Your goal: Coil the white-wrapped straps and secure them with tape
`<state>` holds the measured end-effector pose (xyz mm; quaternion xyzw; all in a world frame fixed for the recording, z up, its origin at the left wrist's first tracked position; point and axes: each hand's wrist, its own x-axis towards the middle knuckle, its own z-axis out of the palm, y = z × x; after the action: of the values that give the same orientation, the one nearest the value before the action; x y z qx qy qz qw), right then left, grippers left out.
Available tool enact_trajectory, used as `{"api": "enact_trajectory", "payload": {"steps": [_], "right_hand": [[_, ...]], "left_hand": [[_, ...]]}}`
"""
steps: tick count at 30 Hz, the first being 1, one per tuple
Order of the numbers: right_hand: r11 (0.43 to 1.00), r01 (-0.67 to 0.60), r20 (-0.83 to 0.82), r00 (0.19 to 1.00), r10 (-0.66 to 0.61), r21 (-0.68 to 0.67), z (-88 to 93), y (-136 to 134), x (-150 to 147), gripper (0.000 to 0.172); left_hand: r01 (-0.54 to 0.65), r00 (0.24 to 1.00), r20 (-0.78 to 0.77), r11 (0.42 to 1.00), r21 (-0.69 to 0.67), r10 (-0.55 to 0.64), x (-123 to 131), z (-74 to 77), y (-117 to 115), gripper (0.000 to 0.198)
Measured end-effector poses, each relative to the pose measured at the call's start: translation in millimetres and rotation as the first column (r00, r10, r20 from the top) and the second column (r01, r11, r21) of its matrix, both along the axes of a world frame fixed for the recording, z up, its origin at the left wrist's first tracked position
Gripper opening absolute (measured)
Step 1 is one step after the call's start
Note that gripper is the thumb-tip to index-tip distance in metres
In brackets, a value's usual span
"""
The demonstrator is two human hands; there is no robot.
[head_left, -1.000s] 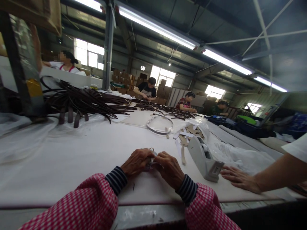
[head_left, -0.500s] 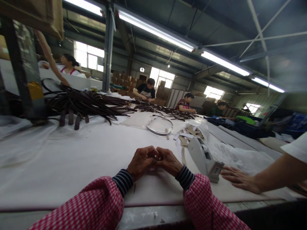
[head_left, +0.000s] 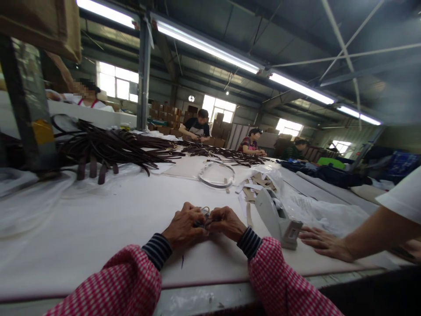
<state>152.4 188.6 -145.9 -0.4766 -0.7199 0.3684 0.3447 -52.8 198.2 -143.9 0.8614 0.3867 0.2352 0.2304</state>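
My left hand (head_left: 186,226) and my right hand (head_left: 226,222) meet over the white-covered table (head_left: 115,237). Their fingers are bent together around a small item (head_left: 205,212) that has a thin, light-coloured loop at its top. Most of it lies hidden behind my fingers, so its kind cannot be made out. The fingertips of both hands are pinched close to each other, just above the surface. A short dark thread or strip (head_left: 182,262) lies on the cover below my left hand.
A grey tape dispenser (head_left: 278,219) stands to my right, beside a co-worker's flat hand (head_left: 325,242). Ahead lie a coiled band (head_left: 201,180), card scraps (head_left: 256,184) and clear plastic (head_left: 315,215). Dark straps (head_left: 115,145) are heaped at the left near a metal post (head_left: 31,101).
My hands have shifted slightly, the left one turning and moving left. A light loop now shows between the fingers. The camera view has swung a little.
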Motion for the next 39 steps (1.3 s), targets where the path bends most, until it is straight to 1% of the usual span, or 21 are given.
{"api": "enact_trajectory", "payload": {"steps": [2,4,6,8,11,15,19,21,24,28,32,36,39], "right_hand": [[0.998,0.003,0.075,0.997,-0.008,0.062,7.1,-4,-1,0.010],[0.989,0.000,0.246,0.969,-0.036,0.147,17.6,-9,-4,0.007],[0.975,-0.027,0.459,0.885,-0.080,0.222,29.2,-14,-8,0.009],[0.967,-0.061,0.589,0.802,-0.101,0.248,39.3,-16,-12,0.010],[0.961,-0.097,0.659,0.745,-0.102,0.258,47.4,-18,-18,0.007],[0.941,-0.142,0.733,0.666,-0.138,0.307,47.6,-22,-25,0.007],[0.885,-0.271,0.820,0.541,-0.186,0.379,47.5,-29,-30,0.016],[0.859,-0.330,0.849,0.490,-0.197,0.390,48.1,-30,-30,0.020],[0.849,-0.348,0.853,0.480,-0.203,0.398,46.6,-30,-28,0.025],[0.831,-0.339,0.818,0.532,-0.218,0.442,40.6,-30,-26,0.033],[0.824,-0.328,0.797,0.562,-0.223,0.462,37.1,-30,-27,0.029],[0.823,-0.317,0.783,0.580,-0.225,0.472,28.8,-33,-28,0.022],[0.787,-0.324,0.762,0.591,-0.264,0.524,15.9,-35,-26,0.015]], "left_hand": [[0.000,1.000,0.006,1.000,-0.010,0.000,1,-2.5,1,0.010],[-0.006,0.999,0.032,1.000,-0.015,0.006,3,-4.1,0,0.009],[0.006,0.999,0.046,1.000,-0.008,-0.005,4,-4.6,-1,0.009],[0.018,0.998,0.056,1.000,-0.003,-0.017,4,-4.7,-1,0.010],[0.006,0.998,0.065,1.000,-0.004,-0.005,4,-5.6,0,0.009],[-0.013,0.998,0.064,1.000,-0.022,0.014,4,-7.0,2,0.008],[-0.023,0.997,0.075,0.999,-0.041,0.026,5,-4.9,1,0.014],[-0.018,0.997,0.076,0.998,-0.054,0.022,5,-2.7,-1,0.016],[-0.018,0.998,0.063,0.997,-0.081,0.023,4,-0.1,-3,0.021],[-0.011,0.999,0.050,0.998,-0.060,0.014,3,-0.9,-2,0.026],[0.024,0.999,0.047,1.000,-0.018,-0.023,3,-5.0,0,0.022],[0.001,0.998,0.060,1.000,-0.025,0.001,4,-8.0,1,0.018],[-0.019,0.998,0.061,1.000,-0.024,0.020,4,-8.7,2,0.014]]}}
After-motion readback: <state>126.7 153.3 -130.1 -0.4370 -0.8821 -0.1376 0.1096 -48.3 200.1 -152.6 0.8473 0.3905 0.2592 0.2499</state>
